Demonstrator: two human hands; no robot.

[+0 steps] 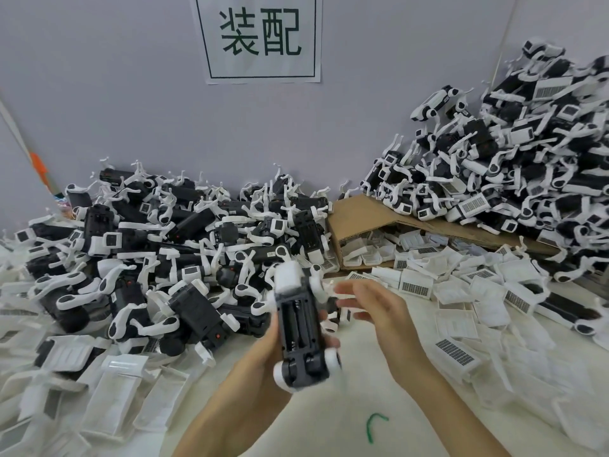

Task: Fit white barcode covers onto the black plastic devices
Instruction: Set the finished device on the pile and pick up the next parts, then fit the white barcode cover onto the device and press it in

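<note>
My left hand (270, 351) grips a black plastic device (301, 328) with white end parts, its open battery bay facing me. Beside the device's upper half, my right hand (379, 311) hovers with fingers stretched out toward it and holds nothing that I can see. Loose white barcode covers (454, 291) lie scattered on the table to the right. A large heap of black devices without covers (171, 245) fills the left. Against the wall at the far right rises a taller heap of devices (514, 166), several showing barcode covers.
A torn cardboard box (365, 216) lies on its side at centre back with covers spilling out. Flat clear-white packets (112, 397) cover the near left of the table. A green wire tie (374, 425) lies near my forearms. A paper sign (260, 37) hangs on the wall.
</note>
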